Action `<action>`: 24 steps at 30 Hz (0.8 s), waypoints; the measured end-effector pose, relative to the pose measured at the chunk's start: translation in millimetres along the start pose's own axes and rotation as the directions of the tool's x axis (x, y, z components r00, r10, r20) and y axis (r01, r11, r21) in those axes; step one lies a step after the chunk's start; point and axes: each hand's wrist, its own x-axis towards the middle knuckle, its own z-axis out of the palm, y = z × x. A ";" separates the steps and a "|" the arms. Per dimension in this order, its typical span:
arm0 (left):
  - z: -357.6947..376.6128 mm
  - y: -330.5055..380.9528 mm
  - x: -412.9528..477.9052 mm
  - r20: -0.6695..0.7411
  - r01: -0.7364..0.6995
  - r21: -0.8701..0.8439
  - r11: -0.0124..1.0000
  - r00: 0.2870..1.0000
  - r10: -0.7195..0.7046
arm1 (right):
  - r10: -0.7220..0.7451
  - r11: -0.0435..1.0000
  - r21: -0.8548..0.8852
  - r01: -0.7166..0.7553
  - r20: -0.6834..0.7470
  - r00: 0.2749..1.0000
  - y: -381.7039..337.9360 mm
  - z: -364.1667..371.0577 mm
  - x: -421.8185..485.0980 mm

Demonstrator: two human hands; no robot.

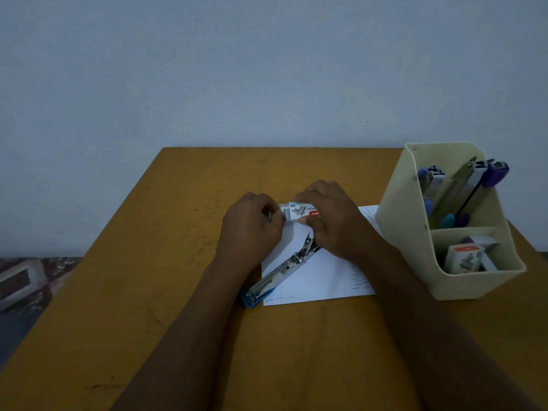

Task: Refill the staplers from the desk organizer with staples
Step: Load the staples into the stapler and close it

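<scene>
A small white staple box [298,211] with a red label is held above the desk between both hands. My left hand [252,223] pinches its left end, where the inner tray seems to stick out. My right hand [332,221] wraps the right part of the box. Just below them a blue stapler [278,274] lies opened flat on a white sheet of paper [320,280], its metal channel facing up. At the right stands a cream desk organizer [406,232]; several staplers [468,185] stick up in its back compartment and more staple boxes [465,256] lie in its front one.
The desk top [148,292] is yellow-brown and butts against a pale wall [267,69]. Its left edge drops to a patterned floor [26,280]. My forearms cross the near half of the desk.
</scene>
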 end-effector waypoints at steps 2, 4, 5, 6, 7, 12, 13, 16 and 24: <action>-0.1 0.2 0.0 0.002 0.003 -0.003 1.000 1.000 -0.003 | 0.005 1.000 0.001 -0.005 0.006 1.000 -0.2 -0.2 -0.1; -0.1 -0.3 0.0 0.003 0.003 -0.004 1.000 1.000 -0.003 | 0.010 1.000 0.006 -0.010 0.008 1.000 0.0 -0.4 -0.3; -0.2 -0.2 0.0 0.002 0.005 -0.005 1.000 1.000 -0.005 | 0.011 1.000 0.006 -0.011 0.009 1.000 0.2 -0.4 -0.3; -0.3 -0.2 0.0 0.002 0.008 -0.008 1.000 1.000 -0.008 | 0.011 1.000 0.004 -0.011 0.010 1.000 0.4 -0.3 -0.4; -0.4 0.1 0.0 0.001 0.012 -0.012 1.000 1.000 -0.012 | 0.013 1.000 0.005 -0.013 0.010 1.000 0.6 -0.1 -0.4; -1.5 2.1 -0.9 -0.012 0.046 -0.090 0.995 0.999 -0.047 | 0.017 1.000 0.009 -0.017 0.006 1.000 1.0 0.2 -0.7; -1.8 2.9 -1.0 -0.013 0.061 -0.113 0.992 0.998 -0.063 | 0.018 1.000 0.010 -0.018 0.003 1.000 1.2 0.6 -0.7; -3.1 5.0 -0.9 -0.010 0.127 -0.171 0.977 0.991 -0.130 | 0.037 0.999 0.007 -0.037 0.015 0.999 1.4 0.8 -0.9; -3.8 2.4 0.6 0.016 0.212 -0.414 0.885 0.974 -0.226 | 0.145 0.987 -0.080 -0.143 0.015 0.989 6.4 0.1 -1.7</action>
